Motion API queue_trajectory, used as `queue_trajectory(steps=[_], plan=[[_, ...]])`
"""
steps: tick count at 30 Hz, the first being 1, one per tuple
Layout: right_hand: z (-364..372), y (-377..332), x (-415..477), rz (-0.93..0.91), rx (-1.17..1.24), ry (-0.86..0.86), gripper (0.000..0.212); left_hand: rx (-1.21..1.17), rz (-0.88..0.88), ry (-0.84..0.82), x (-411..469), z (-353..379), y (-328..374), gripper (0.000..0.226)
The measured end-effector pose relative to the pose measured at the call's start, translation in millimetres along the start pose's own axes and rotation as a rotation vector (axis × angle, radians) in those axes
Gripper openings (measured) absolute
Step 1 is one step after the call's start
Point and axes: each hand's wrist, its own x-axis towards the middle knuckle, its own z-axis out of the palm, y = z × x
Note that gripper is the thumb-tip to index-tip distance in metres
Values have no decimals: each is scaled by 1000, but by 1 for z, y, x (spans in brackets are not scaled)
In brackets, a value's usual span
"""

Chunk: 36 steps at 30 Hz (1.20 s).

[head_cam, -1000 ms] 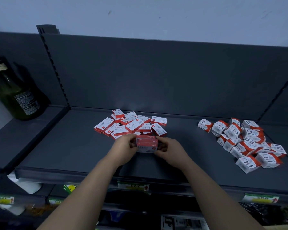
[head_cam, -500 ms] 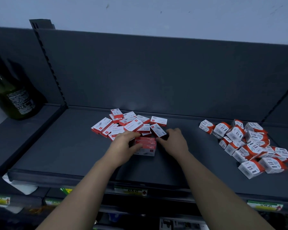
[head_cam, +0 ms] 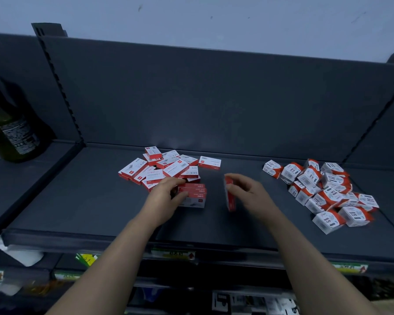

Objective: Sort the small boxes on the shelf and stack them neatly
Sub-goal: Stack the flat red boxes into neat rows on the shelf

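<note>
A loose pile of flat red-and-white boxes [head_cam: 168, 167] lies at the middle of the dark shelf [head_cam: 77, 201]. In front of it stands a small stack of the same flat boxes [head_cam: 195, 195]; my left hand [head_cam: 166, 194] grips its left side. My right hand [head_cam: 246, 192] holds one flat red box [head_cam: 229, 196] on edge, to the right of the stack and apart from it. A heap of chunkier white-and-red boxes [head_cam: 323, 189] lies at the right of the shelf.
A dark green bottle [head_cam: 11, 133] stands on the neighbouring shelf at far left. The grey back panel [head_cam: 214, 98] rises behind the piles. Price labels [head_cam: 173, 254] run along the shelf's front edge, with lower shelves below.
My right hand picked one flat box out of the pile's right side and drew it rightward, now holding it on edge. My left hand stayed at the stack.
</note>
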Motion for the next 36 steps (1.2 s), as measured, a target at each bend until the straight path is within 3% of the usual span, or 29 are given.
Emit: queue_trajectory(steps=[3, 9, 15, 17, 20, 24, 28, 36], plan=[[10, 8, -7, 51, -158, -83, 37, 16, -10, 5, -2, 0, 3, 43], [17, 11, -18, 90, -399, 55, 25, 54, -9, -18, -2, -3, 7, 48], [7, 13, -25, 53, -507, -182, 50, 31, -22, -52, -6, -5, 1, 48], [9, 13, -26, 29, -440, -163, 53, 8, -28, -62, -8, -5, 0, 49], [24, 9, -28, 46, -318, -78, 40, -15, -33, -70, -10, -6, 0, 49], [31, 13, -26, 39, -403, 65, 41, -46, -17, -81, -12, -10, 2, 42], [42, 13, -22, 70, -324, 37, 53, -78, -24, -101, -13, -12, 4, 39], [48, 9, -10, 47, -289, 27, 51, 2, -4, -32, -4, -20, 0, 31]])
